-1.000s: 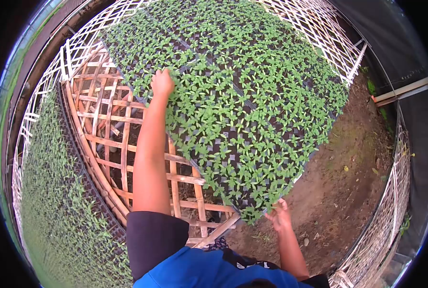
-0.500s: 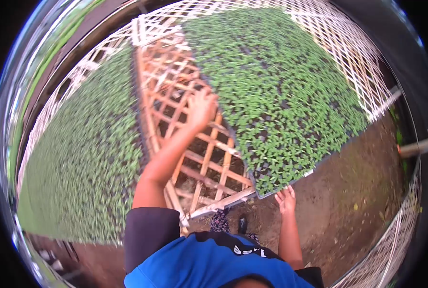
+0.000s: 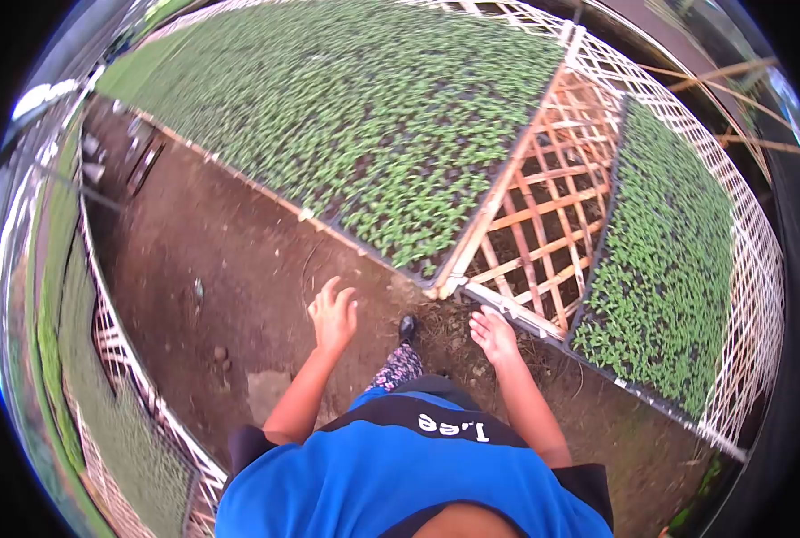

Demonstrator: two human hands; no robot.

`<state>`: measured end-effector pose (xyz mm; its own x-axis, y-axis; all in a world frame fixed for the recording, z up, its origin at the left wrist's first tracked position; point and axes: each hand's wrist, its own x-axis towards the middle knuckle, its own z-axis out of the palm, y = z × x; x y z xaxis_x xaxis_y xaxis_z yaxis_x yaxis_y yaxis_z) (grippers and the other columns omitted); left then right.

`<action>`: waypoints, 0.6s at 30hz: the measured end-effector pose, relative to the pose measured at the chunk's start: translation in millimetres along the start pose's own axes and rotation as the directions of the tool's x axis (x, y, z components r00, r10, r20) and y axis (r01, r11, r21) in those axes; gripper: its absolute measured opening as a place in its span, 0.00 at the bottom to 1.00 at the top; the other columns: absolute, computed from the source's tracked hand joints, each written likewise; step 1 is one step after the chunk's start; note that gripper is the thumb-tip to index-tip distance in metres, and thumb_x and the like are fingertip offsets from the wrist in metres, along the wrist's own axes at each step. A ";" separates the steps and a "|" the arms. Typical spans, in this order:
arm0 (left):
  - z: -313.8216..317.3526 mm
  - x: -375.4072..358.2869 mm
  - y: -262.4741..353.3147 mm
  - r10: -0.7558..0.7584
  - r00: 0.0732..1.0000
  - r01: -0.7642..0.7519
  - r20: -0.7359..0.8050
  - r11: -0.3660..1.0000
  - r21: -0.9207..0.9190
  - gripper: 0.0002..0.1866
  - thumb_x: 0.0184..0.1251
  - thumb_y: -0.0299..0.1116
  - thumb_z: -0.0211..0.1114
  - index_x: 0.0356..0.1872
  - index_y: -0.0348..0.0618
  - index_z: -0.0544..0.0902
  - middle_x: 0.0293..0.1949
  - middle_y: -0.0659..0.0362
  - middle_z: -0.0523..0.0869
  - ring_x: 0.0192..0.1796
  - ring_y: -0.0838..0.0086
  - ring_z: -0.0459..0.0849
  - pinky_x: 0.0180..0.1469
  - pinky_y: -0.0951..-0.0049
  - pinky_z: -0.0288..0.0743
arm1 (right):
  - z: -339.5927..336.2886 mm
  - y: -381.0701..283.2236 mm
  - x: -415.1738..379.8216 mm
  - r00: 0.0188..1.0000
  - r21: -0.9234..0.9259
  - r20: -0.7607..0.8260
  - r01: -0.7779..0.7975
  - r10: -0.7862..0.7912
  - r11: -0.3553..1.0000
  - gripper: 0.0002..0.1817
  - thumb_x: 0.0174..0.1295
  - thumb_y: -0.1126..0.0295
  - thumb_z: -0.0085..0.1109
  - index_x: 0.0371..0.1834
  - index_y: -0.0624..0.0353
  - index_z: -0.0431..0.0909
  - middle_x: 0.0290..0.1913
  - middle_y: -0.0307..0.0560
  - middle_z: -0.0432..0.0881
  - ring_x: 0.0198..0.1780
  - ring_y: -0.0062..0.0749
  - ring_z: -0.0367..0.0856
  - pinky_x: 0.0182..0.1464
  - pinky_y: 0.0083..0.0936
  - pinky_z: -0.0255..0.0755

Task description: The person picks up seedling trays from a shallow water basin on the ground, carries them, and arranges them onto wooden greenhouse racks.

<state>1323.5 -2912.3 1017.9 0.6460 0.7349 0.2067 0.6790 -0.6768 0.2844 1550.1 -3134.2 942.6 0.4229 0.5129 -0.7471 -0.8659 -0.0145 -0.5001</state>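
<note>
My left hand (image 3: pixel 333 316) is raised over the brown soil path, its fingers apart and slightly curled, holding nothing. Close to the front edge of the bench, my right hand (image 3: pixel 493 335) has its fingers spread and is empty; I cannot tell whether it touches the edge. A wide bed of green seedlings in dark trays (image 3: pixel 373 134) fills the bench ahead and to the left. Further right lies a smaller block of seedling trays (image 3: pixel 664 260). Bare wooden lattice (image 3: pixel 548 211) shows between the two blocks.
Brown soil (image 3: pixel 229 260) runs along the bench's front edge. At the lower left stands another lattice bench with seedlings (image 3: pixel 140 448). A pale lattice border (image 3: pixel 749 314) rims the right side. My shoe (image 3: pixel 407 328) is on the ground below.
The view has turned left. My left hand has left the lattice beside the right seedling block and is now over the path. My right hand now appears nearer the lattice's front edge.
</note>
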 end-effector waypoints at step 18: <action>-76.1 -121.7 -283.5 -0.462 0.880 0.464 -0.108 0.886 -0.009 0.13 0.52 0.31 0.60 0.41 0.48 0.75 0.48 0.59 0.73 0.51 0.65 0.70 0.51 0.61 0.58 | 273.8 127.3 198.2 0.943 0.596 -0.332 0.198 0.014 0.778 0.16 0.59 0.53 0.49 0.37 0.55 0.69 0.34 0.43 0.75 0.39 0.36 0.75 0.47 0.41 0.67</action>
<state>1025.9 -2806.6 983.4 0.2172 0.9643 0.1516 0.8979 -0.2583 0.3565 1450.5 -2799.4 850.8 0.4753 0.1990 -0.8570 -0.7495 0.6018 -0.2759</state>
